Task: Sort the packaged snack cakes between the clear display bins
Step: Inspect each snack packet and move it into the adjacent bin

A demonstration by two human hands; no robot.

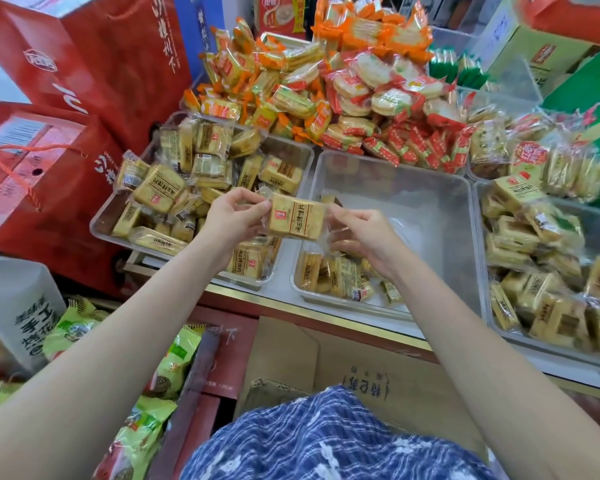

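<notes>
My left hand and right hand pinch one snack cake by its wrapper ends. I'm checking it; next I'd drop it into the middle bin.

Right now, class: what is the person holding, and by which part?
One snack cake packet, pinched at its wrapper ends: left hand on one, right hand on the other.

Three bins sit side by side on the bench: left bin, middle bin, right bin. Behind them lies a heap of packets.
</notes>
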